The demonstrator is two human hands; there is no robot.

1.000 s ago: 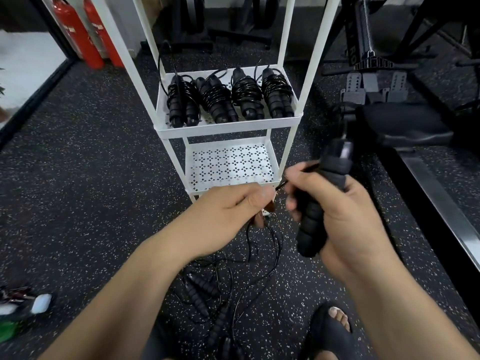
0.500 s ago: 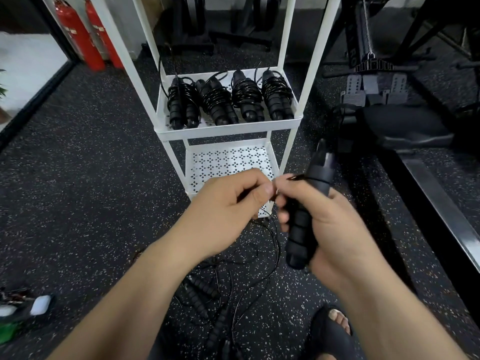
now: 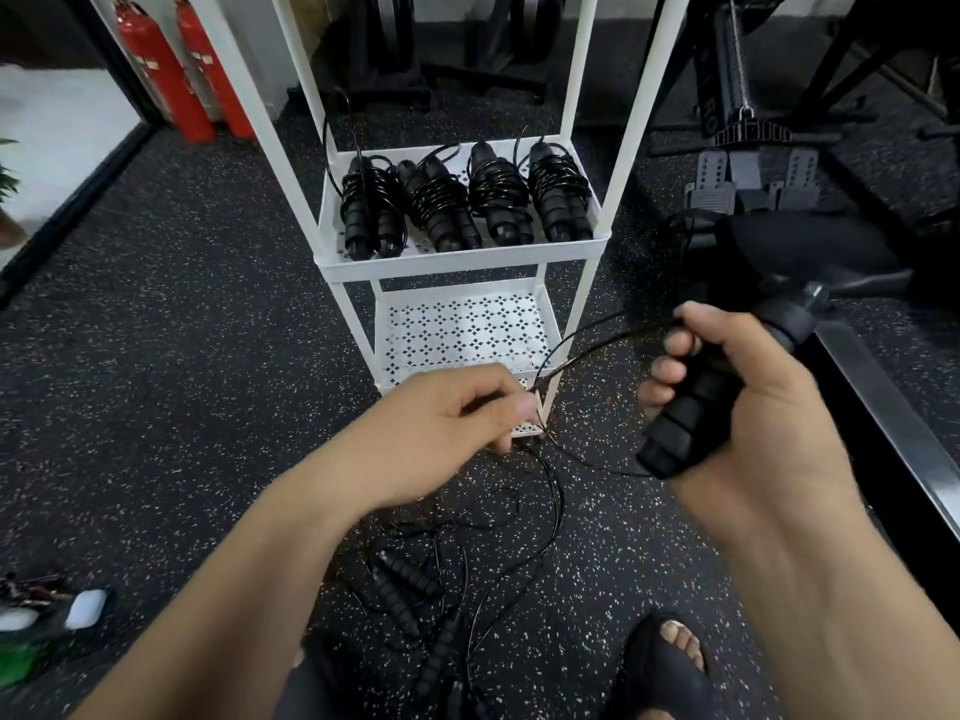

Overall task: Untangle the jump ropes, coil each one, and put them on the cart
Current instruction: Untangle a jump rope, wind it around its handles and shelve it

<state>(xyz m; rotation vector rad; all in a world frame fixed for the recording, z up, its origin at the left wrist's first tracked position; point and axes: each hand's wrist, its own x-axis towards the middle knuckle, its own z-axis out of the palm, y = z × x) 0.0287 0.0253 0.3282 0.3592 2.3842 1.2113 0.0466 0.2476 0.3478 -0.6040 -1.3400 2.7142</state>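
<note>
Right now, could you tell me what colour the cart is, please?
The cart is white; head view.

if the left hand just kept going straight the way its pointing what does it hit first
Most likely the front leg of the white cart, down near its bottom shelf. The left hand, pinching the black cord, points toward that leg, though depth is hard to judge from this one view.

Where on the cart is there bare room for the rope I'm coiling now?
The lower shelf, bordered by white posts, shows bare perforated metal. The shelf above is crowded: four coiled ropes lie side by side across its width. The floor this side of it holds the tangle of loose ropes, so there is little room there.
</note>
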